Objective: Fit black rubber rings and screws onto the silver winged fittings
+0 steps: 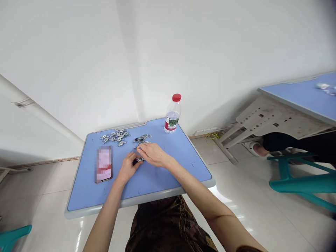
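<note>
My left hand [128, 168] is closed on a small metal part [140, 159] with a dark bit at its left end, held low over the blue tabletop. Just beyond it my right hand [153, 154] has thumb and fingers pinched together; what they hold, if anything, is too small to make out. Beneath and past the right fingertips lies a small heap of metal pieces [145, 136], partly hidden by the hand. Two round black pieces [139, 140] sit at its near side. Farther left is a pile of similar silvery metal parts [115, 136] with thin pins.
A phone [104, 166] with a lit, blurred screen lies left of my hands. At the back right corner stands a red-capped water bottle [172, 115]. The desk [183, 168] is near a white wall. To the right are another desk [296, 94], a green stool [301, 182] and a person's foot.
</note>
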The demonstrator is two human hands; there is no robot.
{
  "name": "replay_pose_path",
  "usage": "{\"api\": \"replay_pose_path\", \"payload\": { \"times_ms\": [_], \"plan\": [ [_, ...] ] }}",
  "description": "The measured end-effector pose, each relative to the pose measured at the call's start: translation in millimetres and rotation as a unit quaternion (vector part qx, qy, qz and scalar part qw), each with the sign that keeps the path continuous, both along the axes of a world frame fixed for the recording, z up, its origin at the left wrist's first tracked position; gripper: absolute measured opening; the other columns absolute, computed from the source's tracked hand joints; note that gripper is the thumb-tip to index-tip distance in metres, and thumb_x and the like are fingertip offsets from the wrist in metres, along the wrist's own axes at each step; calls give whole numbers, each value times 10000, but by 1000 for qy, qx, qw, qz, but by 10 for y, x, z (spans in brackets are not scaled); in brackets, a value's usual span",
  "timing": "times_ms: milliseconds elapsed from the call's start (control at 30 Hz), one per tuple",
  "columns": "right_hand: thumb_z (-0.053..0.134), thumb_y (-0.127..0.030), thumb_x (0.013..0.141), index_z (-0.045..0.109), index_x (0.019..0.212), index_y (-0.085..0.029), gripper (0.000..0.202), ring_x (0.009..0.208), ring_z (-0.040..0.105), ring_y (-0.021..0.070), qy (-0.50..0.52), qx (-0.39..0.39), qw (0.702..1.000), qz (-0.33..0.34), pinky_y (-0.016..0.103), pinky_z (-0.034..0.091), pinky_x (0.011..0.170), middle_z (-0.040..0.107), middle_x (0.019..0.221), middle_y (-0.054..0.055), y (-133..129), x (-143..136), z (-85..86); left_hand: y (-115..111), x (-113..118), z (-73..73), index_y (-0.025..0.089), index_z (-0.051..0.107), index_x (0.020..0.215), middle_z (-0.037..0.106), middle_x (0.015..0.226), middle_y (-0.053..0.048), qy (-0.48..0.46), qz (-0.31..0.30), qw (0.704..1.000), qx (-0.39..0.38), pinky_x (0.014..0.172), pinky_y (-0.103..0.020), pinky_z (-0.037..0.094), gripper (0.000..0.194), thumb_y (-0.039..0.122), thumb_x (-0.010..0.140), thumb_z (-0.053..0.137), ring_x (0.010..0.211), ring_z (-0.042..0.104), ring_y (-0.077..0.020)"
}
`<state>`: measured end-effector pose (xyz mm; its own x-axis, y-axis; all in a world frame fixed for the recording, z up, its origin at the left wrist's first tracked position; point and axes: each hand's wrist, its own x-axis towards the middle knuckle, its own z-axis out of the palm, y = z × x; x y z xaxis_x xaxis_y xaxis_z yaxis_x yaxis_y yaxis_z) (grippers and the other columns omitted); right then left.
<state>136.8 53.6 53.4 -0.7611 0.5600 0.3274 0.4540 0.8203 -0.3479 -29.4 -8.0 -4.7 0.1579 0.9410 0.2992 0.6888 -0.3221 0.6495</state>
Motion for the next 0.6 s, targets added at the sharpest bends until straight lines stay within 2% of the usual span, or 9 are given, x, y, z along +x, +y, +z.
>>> {"api": "replay_pose_path", "payload": {
  "times_ms": [133, 267, 433, 600],
  "plan": [
    [370, -147, 949, 543, 1007, -172, 184, 690, 557, 152, 47, -17, 999, -19, 257, 303, 623, 657, 826, 35, 73, 52, -62, -5, 6, 2, 186, 599, 856, 609, 826, -21, 3, 1, 1000, 2, 744, -313, 454, 44, 168, 816, 603, 827, 558, -187],
    [454, -229, 943, 578, 907, -178, 139, 611, 528, 146, 43, -12, 999, -5, 250, 263, 571, 633, 695, 14, 94, 38, -111, 1, -4, -21, 187, 593, 850, 608, 824, -23, 4, -3, 1000, 7, 745, -319, 456, 34, 172, 821, 601, 824, 559, -188],
    [529, -330, 916, 574, 807, -165, 203, 541, 480, 136, 48, -5, 997, -59, 252, 205, 530, 566, 583, 1, 67, -70, -132, 6, -8, -27, 185, 597, 871, 624, 864, -33, 1, 3, 1000, -6, 769, -335, 453, 59, 167, 816, 608, 853, 554, -198],
    [534, -341, 915, 563, 794, -170, 212, 510, 461, 123, 75, -25, 992, -97, 245, 218, 521, 535, 561, -16, 81, -72, -153, 6, -1, -17, 189, 592, 847, 621, 835, -23, -2, -1, 1000, 4, 760, -325, 448, 54, 156, 809, 610, 845, 550, -194]
  ]
}}
